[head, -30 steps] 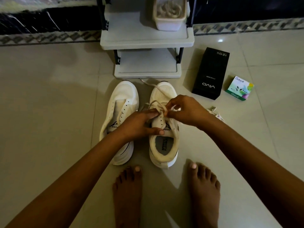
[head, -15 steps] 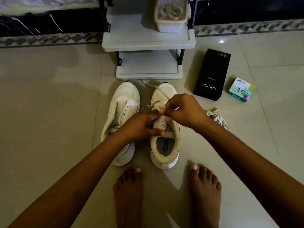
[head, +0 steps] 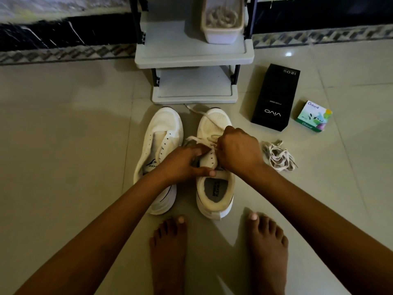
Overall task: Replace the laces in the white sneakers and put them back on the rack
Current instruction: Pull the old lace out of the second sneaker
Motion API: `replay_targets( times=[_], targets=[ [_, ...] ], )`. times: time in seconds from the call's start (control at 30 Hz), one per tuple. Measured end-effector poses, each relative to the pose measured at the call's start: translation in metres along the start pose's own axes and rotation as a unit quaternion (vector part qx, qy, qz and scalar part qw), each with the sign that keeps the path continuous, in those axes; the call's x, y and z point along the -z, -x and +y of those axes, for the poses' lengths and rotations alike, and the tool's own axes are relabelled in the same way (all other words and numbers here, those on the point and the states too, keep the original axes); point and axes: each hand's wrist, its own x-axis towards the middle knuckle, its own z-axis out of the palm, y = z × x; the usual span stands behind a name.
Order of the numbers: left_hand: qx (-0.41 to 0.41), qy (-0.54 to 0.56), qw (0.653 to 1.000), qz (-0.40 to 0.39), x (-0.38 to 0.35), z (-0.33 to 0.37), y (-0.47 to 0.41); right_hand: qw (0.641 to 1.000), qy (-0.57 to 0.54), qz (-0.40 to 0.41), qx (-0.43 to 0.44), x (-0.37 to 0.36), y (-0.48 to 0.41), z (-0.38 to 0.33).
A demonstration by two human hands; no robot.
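- left hand: fingers curled round the tongue and eyelet flap of the right sneaker, thumb laid across the collar edge.
- right hand: closed in a fist with its back to the camera, pinching the lace at the upper eyelets. Fingertips are hidden.
- lace crosses the lower eyelets, and one free end trails over the toe onto the floor toward the rack.
- right sneaker stands upright on the tiled floor, toe toward the rack, just in front of the bottom shelf. Insole has two lines of dark print, too small to read for sure.
- left sneaker sits just beside it, parallel, with dark eyelets showing down both flaps. Side print reads "…PEED"; the forearm covers the rest.
- loose lace bundle lies on the floor, near the right hand on its right.
- black box lies flat, right of the rack: "vivo" in white, upside down from here, "120W" at the far end.
- small green-white box beside it: "Odonil" on top and on the side.
- white tub on the rack's upper shelf, pale laces coiled inside.
- bare feet behind the sneakers' heels, not touching them.
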Motion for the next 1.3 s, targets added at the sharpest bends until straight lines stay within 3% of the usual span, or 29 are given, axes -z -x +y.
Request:
replay_targets(
  times=[0.07, 0.1, 0.17, 0.2, 0.23, 0.3, 0.4, 0.47, 0.6, 0.67, 0.77, 0.83, 0.9, 0.93, 1.0, 1.1, 1.2, 1.3],
  targets=[
    [-0.006, 0.009, 1.0, -0.005, -0.001, 0.0, 0.001, 0.991, -0.129, -0.012, -0.029, 0.004, -0.002, 0.003],
    [-0.008, 0.009, 1.0, -0.001, -0.001, 0.0, 0.001, 0.956, -0.283, -0.049, -0.058, 0.012, -0.003, 0.004],
    [-0.014, 0.005, 1.0, 0.01, -0.002, 0.0, 0.0, 0.791, -0.595, -0.11, -0.091, 0.037, -0.001, 0.002],
    [-0.015, 0.001, 1.0, 0.013, -0.002, 0.0, 0.0, 0.757, -0.643, -0.091, -0.072, 0.045, -0.002, 0.004],
    [-0.013, -0.002, 1.0, 0.016, -0.003, 0.001, 0.001, 0.776, -0.626, -0.061, -0.05, 0.049, -0.005, 0.005],
    [-0.01, -0.002, 1.0, 0.015, -0.003, 0.001, 0.001, 0.87, -0.493, -0.022, -0.014, 0.046, -0.012, 0.011],
    [-0.009, 0.002, 1.0, 0.012, -0.003, 0.0, 0.0, 0.973, -0.199, -0.117, 0.032, 0.023, -0.011, 0.013],
    [-0.005, 0.002, 1.0, 0.012, -0.003, -0.001, -0.001, 0.99, -0.038, -0.128, 0.043, 0.009, -0.003, 0.01],
    [0.008, 0.005, 1.0, 0.013, -0.004, 0.0, -0.001, 0.992, 0.106, 0.004, 0.071, 0.0, 0.001, -0.003],
    [0.015, 0.006, 1.0, 0.017, -0.003, 0.001, 0.0, 0.994, 0.091, 0.009, 0.068, 0.001, -0.002, -0.002],
    [0.006, 0.002, 1.0, 0.008, -0.002, 0.001, 0.001, 0.986, -0.164, -0.038, 0.0, 0.016, -0.005, 0.001],
    [0.006, 0.003, 1.0, 0.003, -0.001, 0.003, 0.002, 0.924, -0.378, -0.049, -0.019, 0.031, -0.01, -0.001],
    [0.01, -0.006, 1.0, -0.002, 0.001, 0.004, 0.002, 0.867, -0.496, 0.024, -0.048, 0.043, -0.017, 0.0],
    [0.011, -0.011, 1.0, -0.006, 0.001, 0.005, 0.002, 0.859, -0.503, 0.062, -0.066, 0.046, -0.021, 0.004],
    [0.017, -0.003, 1.0, -0.01, 0.001, 0.008, 0.003, 0.888, -0.445, 0.073, -0.086, 0.043, -0.025, 0.016],
    [0.029, 0.049, 0.998, 0.01, 0.001, 0.013, 0.004, 0.938, -0.339, -0.047, -0.059, 0.027, -0.011, 0.03],
    [0.022, 0.03, 0.999, 0.028, 0.001, 0.023, 0.001, 0.951, -0.26, -0.163, 0.023, 0.007, 0.009, 0.032],
    [0.051, -0.003, 0.997, 0.051, 0.001, 0.027, -0.003, 0.967, -0.201, -0.148, 0.051, -0.01, 0.017, 0.03]
  ],
)
